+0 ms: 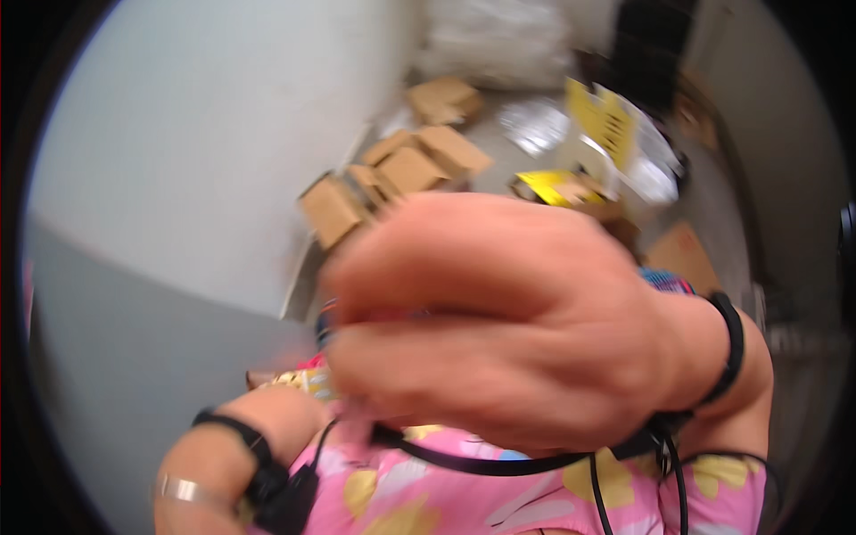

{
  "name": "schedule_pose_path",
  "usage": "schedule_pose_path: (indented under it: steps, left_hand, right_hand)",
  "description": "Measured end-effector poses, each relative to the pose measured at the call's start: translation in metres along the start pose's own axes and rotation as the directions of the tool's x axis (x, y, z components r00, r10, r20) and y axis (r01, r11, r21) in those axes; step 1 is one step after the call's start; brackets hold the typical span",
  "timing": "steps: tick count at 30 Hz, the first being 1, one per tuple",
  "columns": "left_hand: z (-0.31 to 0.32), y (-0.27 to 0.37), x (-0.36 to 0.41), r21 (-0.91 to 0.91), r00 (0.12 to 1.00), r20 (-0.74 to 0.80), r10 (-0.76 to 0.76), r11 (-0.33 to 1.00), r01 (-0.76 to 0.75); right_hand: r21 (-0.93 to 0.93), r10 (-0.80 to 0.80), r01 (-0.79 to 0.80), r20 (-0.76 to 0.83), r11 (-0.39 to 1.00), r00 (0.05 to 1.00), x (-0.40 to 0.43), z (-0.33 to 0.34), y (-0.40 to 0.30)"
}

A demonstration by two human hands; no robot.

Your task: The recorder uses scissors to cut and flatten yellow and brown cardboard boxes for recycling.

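Observation:
My right hand [495, 321] fills the middle of the view, very near the camera and blurred. Its thumb and fingers are curled towards each other; whether anything small is between them cannot be made out. A black band [729, 354] circles that wrist, and a black strap [495, 466] curves below the hand. At the lower left, part of my left hand [291, 404] shows beyond a black wrist strap with a small black device [287, 498]; its fingers are hidden behind my right hand. Black cables hang over pink patterned clothing [468, 511]. Higher on the left arm is a metal bracelet [184, 488].
Open cardboard boxes [411, 170] lie on the floor by the wall [200, 147]. Farther right are clear plastic packaging [535, 126], a yellow and white bag [612, 130] and a box with yellow wrapping [558, 187]. A large whitish sack [498, 43] stands at the back.

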State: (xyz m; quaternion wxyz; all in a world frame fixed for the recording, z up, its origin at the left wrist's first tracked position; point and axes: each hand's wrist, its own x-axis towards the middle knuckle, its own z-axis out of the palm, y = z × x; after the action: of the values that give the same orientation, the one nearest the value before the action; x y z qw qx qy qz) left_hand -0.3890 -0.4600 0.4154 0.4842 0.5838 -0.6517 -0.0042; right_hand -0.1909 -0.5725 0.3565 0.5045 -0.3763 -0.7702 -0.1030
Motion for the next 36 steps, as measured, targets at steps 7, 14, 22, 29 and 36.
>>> schedule_pose_path:
  steps: [7, 14, 22, 29, 36]
  left_hand:
    - [0.009, 0.010, -0.040, 0.038, 0.995, -0.011, -0.103, 0.994, 0.104]
    - [0.011, 0.008, -0.052, 0.301, 0.979, -0.174, -0.102, 0.941, 0.152]
    - [0.015, 0.002, -0.064, 0.261, 0.947, -0.265, -0.180, 0.932, 0.250]
    - [0.018, 0.012, -0.070, 0.272, 0.917, -0.301, -0.263, 0.898, 0.346]
    - [0.025, 0.014, -0.066, 0.226, 0.892, -0.337, -0.302, 0.894, 0.387]
  right_hand:
    - [-0.128, 0.139, -0.107, 0.279, 0.986, 0.950, 0.057, 0.017, -0.040]
    - [0.116, 0.113, -0.142, 0.228, 0.983, 0.967, 0.069, 0.032, -0.066]
    - [0.209, 0.087, -0.121, 0.167, 0.970, 0.982, 0.071, 0.043, -0.074]
    - [0.297, -0.163, 0.109, 0.166, 0.949, 0.972, 0.084, 0.055, -0.067]
    - [0.242, -0.080, 0.021, 0.236, 0.970, 0.969, 0.086, 0.057, -0.081]
